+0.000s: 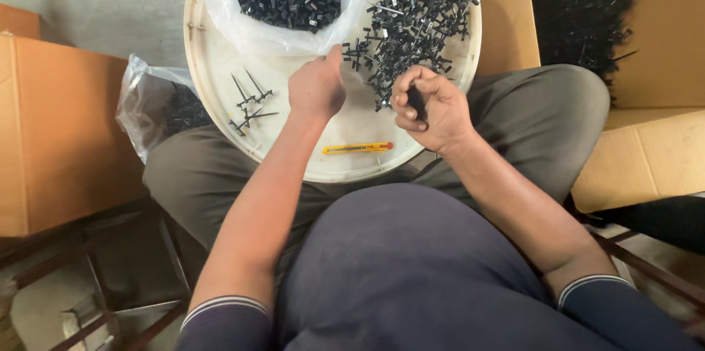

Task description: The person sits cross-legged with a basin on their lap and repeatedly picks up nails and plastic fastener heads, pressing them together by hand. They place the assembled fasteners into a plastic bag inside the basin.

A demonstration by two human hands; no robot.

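On the round white tray across the lap, the right hand is closed on a small black part while the left hand, loosely curled and empty, reaches the heap of black pins, suggesting pin-to-part assembly, needing one pin singled out.

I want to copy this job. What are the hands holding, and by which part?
The right hand curls around small black plastic parts, mostly hidden in its grip. The left hand looks empty, near the parts pile.
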